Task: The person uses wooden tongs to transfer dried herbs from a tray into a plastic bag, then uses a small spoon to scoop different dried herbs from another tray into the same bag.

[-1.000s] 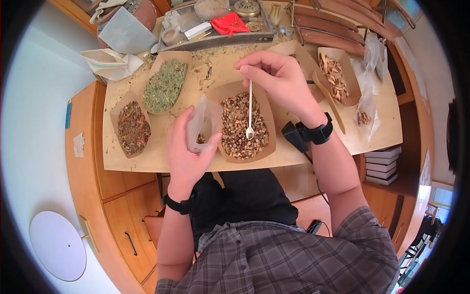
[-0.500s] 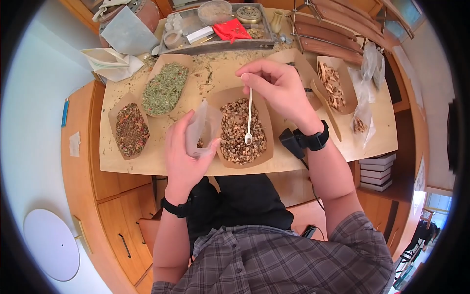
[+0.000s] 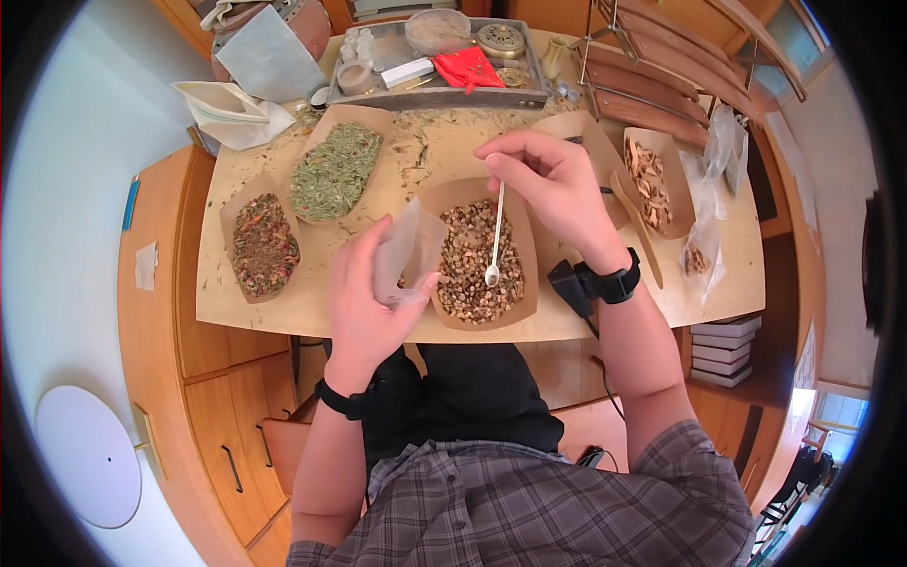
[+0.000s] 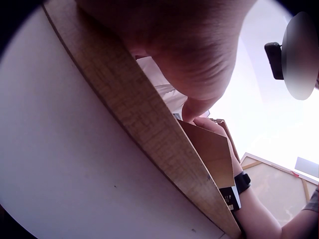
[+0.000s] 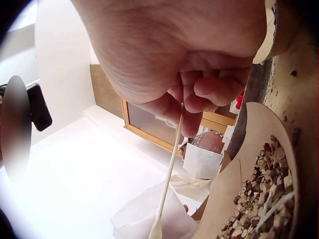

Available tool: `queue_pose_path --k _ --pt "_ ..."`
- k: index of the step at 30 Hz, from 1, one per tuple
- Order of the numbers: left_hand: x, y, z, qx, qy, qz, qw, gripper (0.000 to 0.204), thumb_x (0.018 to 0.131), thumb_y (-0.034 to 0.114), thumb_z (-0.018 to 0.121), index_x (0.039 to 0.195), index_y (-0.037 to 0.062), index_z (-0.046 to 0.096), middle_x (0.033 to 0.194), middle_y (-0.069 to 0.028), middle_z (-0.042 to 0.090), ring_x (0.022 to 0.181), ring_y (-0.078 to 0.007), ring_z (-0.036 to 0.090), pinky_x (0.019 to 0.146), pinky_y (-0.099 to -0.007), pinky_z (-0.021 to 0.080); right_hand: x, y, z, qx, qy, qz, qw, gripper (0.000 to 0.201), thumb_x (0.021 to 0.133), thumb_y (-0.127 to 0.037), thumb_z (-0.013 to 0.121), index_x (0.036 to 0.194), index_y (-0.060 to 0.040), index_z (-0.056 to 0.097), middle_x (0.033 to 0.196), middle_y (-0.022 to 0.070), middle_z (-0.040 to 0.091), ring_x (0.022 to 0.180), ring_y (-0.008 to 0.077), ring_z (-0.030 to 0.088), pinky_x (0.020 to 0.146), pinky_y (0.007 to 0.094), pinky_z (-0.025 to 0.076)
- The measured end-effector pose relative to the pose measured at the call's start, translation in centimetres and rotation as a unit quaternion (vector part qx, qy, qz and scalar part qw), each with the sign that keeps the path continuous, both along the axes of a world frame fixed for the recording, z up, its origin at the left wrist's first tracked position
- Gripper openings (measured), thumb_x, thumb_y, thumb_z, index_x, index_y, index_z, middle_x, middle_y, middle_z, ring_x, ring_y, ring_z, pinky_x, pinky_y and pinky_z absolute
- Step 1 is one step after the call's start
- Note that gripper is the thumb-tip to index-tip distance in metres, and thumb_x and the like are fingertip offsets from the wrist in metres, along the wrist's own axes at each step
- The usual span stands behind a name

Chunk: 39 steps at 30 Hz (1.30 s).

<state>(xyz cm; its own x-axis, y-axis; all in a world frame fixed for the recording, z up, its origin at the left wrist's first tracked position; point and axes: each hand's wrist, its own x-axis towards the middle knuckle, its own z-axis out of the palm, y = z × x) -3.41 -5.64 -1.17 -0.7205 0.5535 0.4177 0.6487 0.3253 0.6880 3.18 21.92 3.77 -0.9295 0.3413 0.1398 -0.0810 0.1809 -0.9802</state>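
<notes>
My left hand (image 3: 364, 307) grips a translucent plastic pouch (image 3: 408, 248), its mouth spread upward and a few dark bits showing inside. The pouch stands at the left edge of a brown paper tray (image 3: 529, 288) filled with chopped brown stem pieces (image 3: 472, 241). Between thumb and fingertips, my right hand (image 3: 557, 198) pinches the thin handle of a small white long-handled spoon (image 3: 497, 231). The spoon hangs nearly upright, bowl down over the stem pieces. In the right wrist view the spoon (image 5: 171, 172) slants down past the pouch (image 5: 152, 214).
Left stand paper trays of green dried herb (image 3: 338, 170) and reddish-brown mix (image 3: 265, 248). On the right are a tray of pale wood slices (image 3: 647, 180), a wooden stick (image 3: 638, 227) and a plastic bag (image 3: 704, 213). A grey tray (image 3: 453, 102) of small items stands behind.
The head view has shifted slightly. The pouch has turned a little, so less of its inside shows. Both hands keep their holds, and the spoon stays over the stem pieces.
</notes>
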Motion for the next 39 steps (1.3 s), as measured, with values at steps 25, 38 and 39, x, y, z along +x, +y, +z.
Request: queue_pose_path --k 25,38,39 --pt "-0.3 -0.5 0.2 -0.004 0.017 0.001 1.000 0.077 0.085 0.029 0.096 0.150 0.0051 0.062 0.133 -0.0196 0.070 0.122 -0.0398 0.068 0.106 -0.0489 0.055 0.1 -0.5 0.2 -0.012 -0.016 -0.033 0.999 0.017 0.109 -0.009 0.074 0.123 -0.0009 0.081 0.102 0.0001 0.078 0.090 0.0088 0.073 0.081 0.0253 0.056" --pt "-0.4 -0.6 0.1 0.013 -0.019 -0.014 1.000 0.078 0.089 0.032 0.094 0.153 0.0069 0.058 0.133 -0.0191 0.069 0.123 -0.0404 0.067 0.106 -0.0486 0.054 0.0 0.3 -0.6 0.009 -0.025 -0.063 0.998 0.019 0.111 -0.015 0.074 0.126 -0.0057 0.081 0.089 -0.0042 0.074 0.065 -0.0016 0.048 0.055 0.0180 0.033" --pt "-0.4 -0.6 0.0 0.023 -0.019 -0.022 0.999 0.078 0.089 0.032 0.094 0.153 0.0069 0.058 0.133 -0.0191 0.069 0.123 -0.0404 0.067 0.106 -0.0486 0.054 0.0 0.4 -0.6 0.018 -0.025 -0.072 0.997 0.019 0.111 -0.015 0.074 0.126 -0.0057 0.081 0.089 -0.0042 0.074 0.065 -0.0016 0.048 0.055 0.0180 0.033"
